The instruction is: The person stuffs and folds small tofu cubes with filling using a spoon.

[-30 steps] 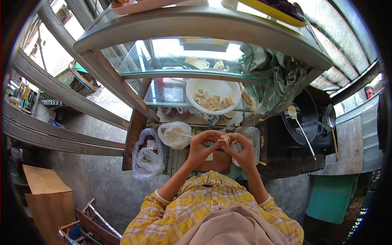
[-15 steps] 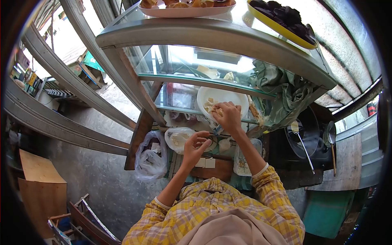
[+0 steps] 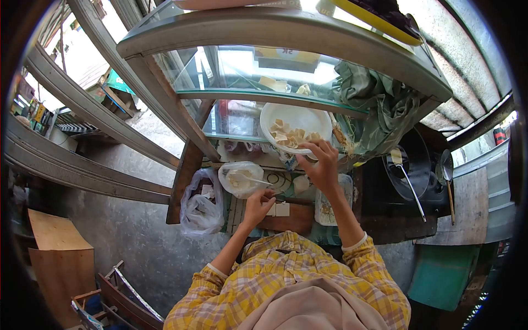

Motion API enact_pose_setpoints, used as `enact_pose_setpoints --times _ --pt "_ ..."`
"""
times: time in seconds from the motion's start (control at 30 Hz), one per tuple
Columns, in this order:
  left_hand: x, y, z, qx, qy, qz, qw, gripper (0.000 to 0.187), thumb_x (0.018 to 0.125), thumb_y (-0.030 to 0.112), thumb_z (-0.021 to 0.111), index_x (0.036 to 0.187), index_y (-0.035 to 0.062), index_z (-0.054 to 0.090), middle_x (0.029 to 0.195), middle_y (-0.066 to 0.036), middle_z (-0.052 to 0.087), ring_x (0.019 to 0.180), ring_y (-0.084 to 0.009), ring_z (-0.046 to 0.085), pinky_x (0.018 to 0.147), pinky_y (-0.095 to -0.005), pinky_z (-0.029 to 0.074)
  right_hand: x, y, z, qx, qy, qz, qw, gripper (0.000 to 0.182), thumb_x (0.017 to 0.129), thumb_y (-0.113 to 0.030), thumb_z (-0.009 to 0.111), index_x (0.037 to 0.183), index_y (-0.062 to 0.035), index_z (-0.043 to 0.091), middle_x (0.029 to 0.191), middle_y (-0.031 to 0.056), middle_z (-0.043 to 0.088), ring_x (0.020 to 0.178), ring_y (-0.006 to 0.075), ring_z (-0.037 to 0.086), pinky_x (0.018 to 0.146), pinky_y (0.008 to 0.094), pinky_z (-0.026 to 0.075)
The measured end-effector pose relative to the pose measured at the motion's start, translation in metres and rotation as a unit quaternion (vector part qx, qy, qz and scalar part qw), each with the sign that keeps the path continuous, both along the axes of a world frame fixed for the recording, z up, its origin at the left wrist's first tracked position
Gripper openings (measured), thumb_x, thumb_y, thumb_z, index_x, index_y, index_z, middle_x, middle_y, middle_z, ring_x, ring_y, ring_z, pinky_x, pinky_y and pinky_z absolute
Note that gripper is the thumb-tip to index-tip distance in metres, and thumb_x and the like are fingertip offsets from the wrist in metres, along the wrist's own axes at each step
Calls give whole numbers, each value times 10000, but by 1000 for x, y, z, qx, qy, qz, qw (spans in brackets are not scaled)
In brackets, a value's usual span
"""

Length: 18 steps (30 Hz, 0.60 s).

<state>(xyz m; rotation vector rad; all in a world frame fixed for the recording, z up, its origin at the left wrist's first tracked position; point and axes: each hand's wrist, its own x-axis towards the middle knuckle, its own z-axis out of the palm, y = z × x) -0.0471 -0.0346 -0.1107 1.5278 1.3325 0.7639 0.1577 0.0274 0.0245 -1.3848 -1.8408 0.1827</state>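
Observation:
My right hand (image 3: pixel 322 165) is at the near rim of a white bowl (image 3: pixel 264 122), its thumb apart from its bent fingers. Folded, pale wrapper pieces (image 3: pixel 286 135) lie heaped in the bowl, several of them by my fingertips. Lower down, my left hand (image 3: pixel 258 208) has its fingers drawn together at the edge of pale square wrappers (image 3: pixel 282 209). Whatever is between those fingers is hidden. The squares rest on a brown wooden board (image 3: pixel 291 223). Just beyond the left hand, a plastic-lined container (image 3: pixel 234 190) holds a pale mixture with a spoon (image 3: pixel 253 179) in it.
A glass display case (image 3: pixel 264 93) rises in front, with a yellow tray (image 3: pixel 379 25) on top. On the left hangs a plastic bag (image 3: pixel 201 212). A clear container (image 3: pixel 328 217) is beside my right forearm. On the right, a dark wok (image 3: pixel 404 181) holds a spatula (image 3: pixel 410 190).
My right hand has drawn back from inside the bowl to its near rim, leaving the folded pieces in view. My left hand has lowered to the square wrappers, its fingers closing. The view has shifted slightly.

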Motion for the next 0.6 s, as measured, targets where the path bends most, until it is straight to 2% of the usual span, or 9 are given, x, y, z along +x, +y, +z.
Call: enact_pose_setpoints --times 0.07,0.17,0.27,0.37,0.47,0.6 --pt "-4 -3 -47 47 124 -54 990 414 721 197 691 1084 40 567 1025 -111 561 899 -232 574 741 -352 492 8 -24 -17 -9 46 -5 999 220 721 -186 671 930 -123 647 950 23 580 924 204 518 794 378 324" --pt "-3 -14 -70 56 230 -91 967 585 676 240 715 1189 66 493 1149 -129 462 1058 -302 474 788 -416 470 19 -67 -50 -88 73 -36 993 199 725 -163 667 920 -126 646 942 30 576 919 218 525 784 387 339" --pt "0 -18 -85 87 320 -142 932 724 633 256 750 1257 90 424 1226 -128 386 1133 -312 400 798 -423 464 38 -107 -77 -119 52 -111 985 192 735 -176 661 922 -131 647 926 45 573 912 234 529 803 391 340" --pt "0 -20 -90 112 374 -168 905 740 602 268 771 1243 87 448 1194 -121 413 1130 -323 391 804 -434 459 66 -142 -90 -168 22 -191 967 238 740 -202 663 968 -141 636 974 50 555 962 245 503 825 415 338" --pt "-3 -19 -94 123 363 -173 907 744 586 273 782 1231 81 464 1192 -118 418 1109 -311 406 806 -426 457 88 -170 -95 -250 -57 -310 916 321 735 -235 671 1041 -160 608 1060 57 504 1038 255 451 841 440 334" --pt "-5 -16 -95 137 342 -178 912 638 614 257 761 1173 70 517 1164 -96 449 1084 -292 429 807 -423 448 113 -196 -111 -348 -74 -382 853 405 728 -263 675 1111 -180 573 1121 69 435 1092 261 398 848 470 334"
